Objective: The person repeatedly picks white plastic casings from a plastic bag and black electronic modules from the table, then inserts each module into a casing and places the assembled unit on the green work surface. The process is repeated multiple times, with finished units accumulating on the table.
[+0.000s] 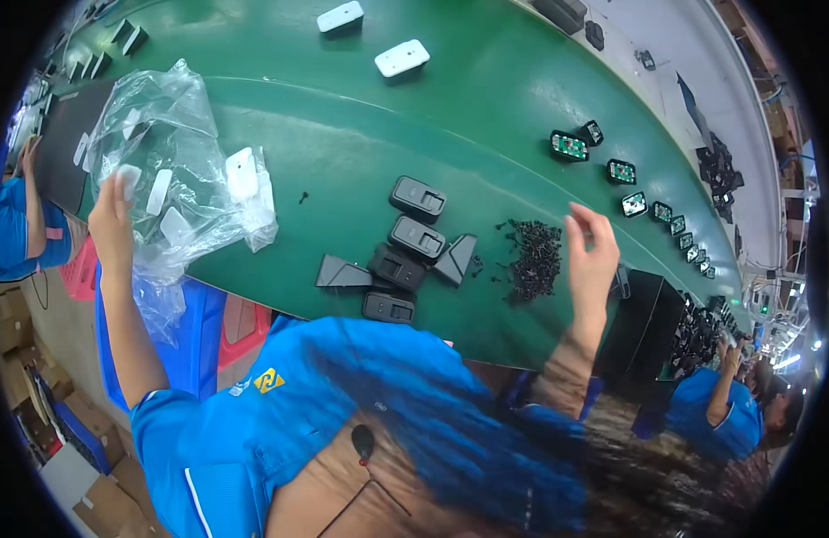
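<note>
My left hand [112, 220] is raised at the clear plastic bag [188, 108], its fingertips closed on a small white plastic cover [128, 177]. More white covers [241, 174] lie in and on the bag. Right of a pile of small black screws [535, 255], my right hand [592, 260] hovers with fingers bent and apart, and I see nothing between them. Between my hands, black device housings [418, 197] stand in a short column. Two dark wedge-shaped parts [344, 273] flank its lower end.
Two white housings [402, 59] lie farther back on the green table [343, 134]. Black cases with circuit boards [570, 145] curve along the right. A black box [646, 323] stands near my right forearm, a blue crate [186, 336] below the left edge. Co-workers [719, 403] sit on both sides.
</note>
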Available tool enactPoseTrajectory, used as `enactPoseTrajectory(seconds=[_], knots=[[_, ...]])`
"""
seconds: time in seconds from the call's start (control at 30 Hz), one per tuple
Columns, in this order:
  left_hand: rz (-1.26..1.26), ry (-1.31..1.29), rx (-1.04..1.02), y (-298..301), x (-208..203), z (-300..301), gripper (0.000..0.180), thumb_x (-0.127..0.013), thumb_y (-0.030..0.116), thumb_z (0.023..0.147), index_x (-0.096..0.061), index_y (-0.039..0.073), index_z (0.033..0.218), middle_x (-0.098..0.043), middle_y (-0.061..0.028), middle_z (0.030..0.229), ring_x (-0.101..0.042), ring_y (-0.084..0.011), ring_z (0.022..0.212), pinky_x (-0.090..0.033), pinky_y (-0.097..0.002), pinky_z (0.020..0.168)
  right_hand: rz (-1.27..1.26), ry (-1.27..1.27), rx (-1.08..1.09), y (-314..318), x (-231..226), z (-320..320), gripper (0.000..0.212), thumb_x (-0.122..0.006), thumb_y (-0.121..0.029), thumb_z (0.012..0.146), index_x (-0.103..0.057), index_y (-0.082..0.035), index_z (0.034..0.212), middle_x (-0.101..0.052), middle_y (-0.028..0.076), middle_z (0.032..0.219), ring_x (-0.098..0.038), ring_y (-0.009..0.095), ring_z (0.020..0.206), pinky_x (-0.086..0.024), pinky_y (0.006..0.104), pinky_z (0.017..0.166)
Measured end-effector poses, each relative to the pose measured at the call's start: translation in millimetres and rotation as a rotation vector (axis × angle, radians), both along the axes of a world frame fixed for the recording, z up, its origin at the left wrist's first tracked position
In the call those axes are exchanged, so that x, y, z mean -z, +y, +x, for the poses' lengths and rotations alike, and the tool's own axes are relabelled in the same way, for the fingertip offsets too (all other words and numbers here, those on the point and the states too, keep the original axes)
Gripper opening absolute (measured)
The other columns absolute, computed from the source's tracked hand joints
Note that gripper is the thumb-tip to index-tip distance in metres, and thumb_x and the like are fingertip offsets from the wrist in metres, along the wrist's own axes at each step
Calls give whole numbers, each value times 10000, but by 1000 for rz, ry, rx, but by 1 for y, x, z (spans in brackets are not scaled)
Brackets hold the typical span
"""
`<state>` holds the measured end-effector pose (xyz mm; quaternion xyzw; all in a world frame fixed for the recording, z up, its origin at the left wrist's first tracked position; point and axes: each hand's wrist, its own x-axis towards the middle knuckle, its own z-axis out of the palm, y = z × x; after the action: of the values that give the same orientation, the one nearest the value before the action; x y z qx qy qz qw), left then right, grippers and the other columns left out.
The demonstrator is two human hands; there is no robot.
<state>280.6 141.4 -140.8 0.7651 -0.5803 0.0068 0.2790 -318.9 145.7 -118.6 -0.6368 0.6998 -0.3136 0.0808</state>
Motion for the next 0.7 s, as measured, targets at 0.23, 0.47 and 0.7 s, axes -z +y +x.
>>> enactPoseTrajectory(seconds=[0.23,0.47,0.7], knots=[[50,869,484,-4,-40,-178,299,-494,51,940,-534,71,1236,-648,-79,844,-631,-116,690,-509,-211,574,237,223,-238,8,35,-17,215,-704,-138,754,-647,-63,946,-579,82,860,-570,249,795,-465,344,716],[91,711,855,-6,-12,-281,244,-554,29,882,-638,100,1100,-675,-79,917,-654,-177,784,-532,-287,688,71,355,-251,11,38,-21,103,-674,-117,778,-638,-58,854,-556,74,862,-554,260,833,-461,371,730],[-33,771,940,-11,2,-311,202,-640,69,841,-660,65,1041,-678,-107,910,-656,-229,779,-517,-305,675,-31,70,-143,11,23,1,79,-627,-29,833,-610,-10,907,-583,63,860,-581,181,768,-466,293,697]])
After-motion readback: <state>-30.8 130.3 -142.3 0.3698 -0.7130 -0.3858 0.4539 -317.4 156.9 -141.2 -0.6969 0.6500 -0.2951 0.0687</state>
